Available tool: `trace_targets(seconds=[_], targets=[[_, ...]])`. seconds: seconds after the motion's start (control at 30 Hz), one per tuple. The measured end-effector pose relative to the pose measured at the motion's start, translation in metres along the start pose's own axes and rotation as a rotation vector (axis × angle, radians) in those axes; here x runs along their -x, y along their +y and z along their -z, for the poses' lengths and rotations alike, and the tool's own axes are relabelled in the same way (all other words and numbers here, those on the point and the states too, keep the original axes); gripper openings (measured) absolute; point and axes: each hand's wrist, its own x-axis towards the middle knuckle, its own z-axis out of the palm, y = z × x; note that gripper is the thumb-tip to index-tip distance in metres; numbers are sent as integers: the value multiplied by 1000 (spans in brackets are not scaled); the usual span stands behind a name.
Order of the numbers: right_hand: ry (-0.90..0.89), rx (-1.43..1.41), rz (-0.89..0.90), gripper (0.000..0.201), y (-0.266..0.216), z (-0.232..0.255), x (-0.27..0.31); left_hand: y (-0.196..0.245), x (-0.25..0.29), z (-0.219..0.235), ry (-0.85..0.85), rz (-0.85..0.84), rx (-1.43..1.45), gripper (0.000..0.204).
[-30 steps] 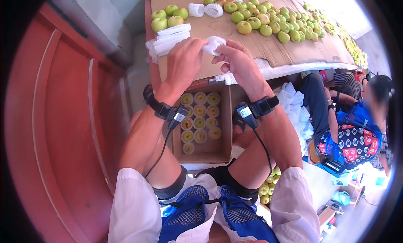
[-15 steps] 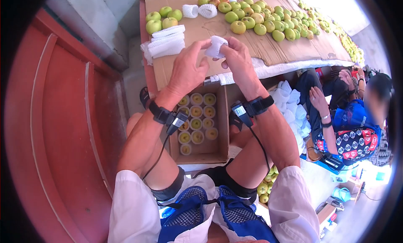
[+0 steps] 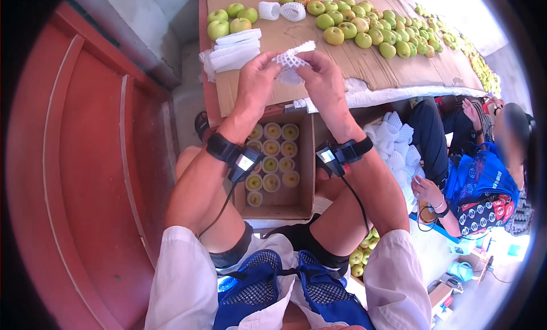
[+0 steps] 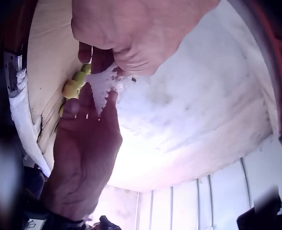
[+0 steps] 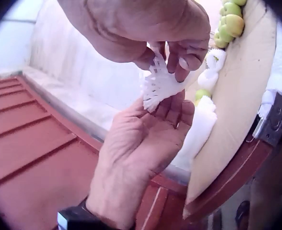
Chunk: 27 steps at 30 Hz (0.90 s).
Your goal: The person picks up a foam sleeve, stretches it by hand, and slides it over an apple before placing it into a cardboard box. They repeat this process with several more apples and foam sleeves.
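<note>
A white foam fruit net (image 3: 290, 60) is stretched between my two hands over the near edge of the cardboard-covered table (image 3: 296, 35). My left hand (image 3: 254, 84) pinches one side of it with thumb and fingers, and my right hand (image 3: 326, 82) pinches the other. Its open mesh fans out in the right wrist view, where the net (image 5: 161, 87) shows a toothed edge. Flat white foam nets (image 3: 235, 49) lie stacked just beyond my left hand. Two opened nets (image 3: 280, 11) stand farther back on the cardboard.
Several green apples (image 3: 230, 22) sit at the table's left corner, and a long spread of apples (image 3: 364, 31) covers its far side. Below my forearms, a cardboard box (image 3: 307, 176) holds rows of netted apples. Loose foam nets (image 3: 393, 139) are heaped at right, near another person (image 3: 484, 176).
The net was bunched up; my left hand came off it, then took hold again, and now the mesh is spread between both hands. The other person's arm has lowered.
</note>
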Motion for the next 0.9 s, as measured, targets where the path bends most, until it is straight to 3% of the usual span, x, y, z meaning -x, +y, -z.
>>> trace_targets(seconds=[0.1, 0.33, 0.53, 0.67, 0.9], targets=[[-36, -197, -260, 33, -22, 8, 5, 6, 4, 4, -36, 105, 194, 29], [-184, -599, -435, 36, -20, 17, 2, 19, 6, 10, -148, 188, 363, 34], [-233, -717, -452, 31, -15, 20, 0, 14, 5, 14, -144, 214, 541, 32], [-182, -790, -476, 27, -12, 19, -2, 14, 4, 14, -268, 160, 586, 32], [-163, -908, -474, 25, -9, 19, -3, 10, 0, 20, -272, 209, 646, 36]])
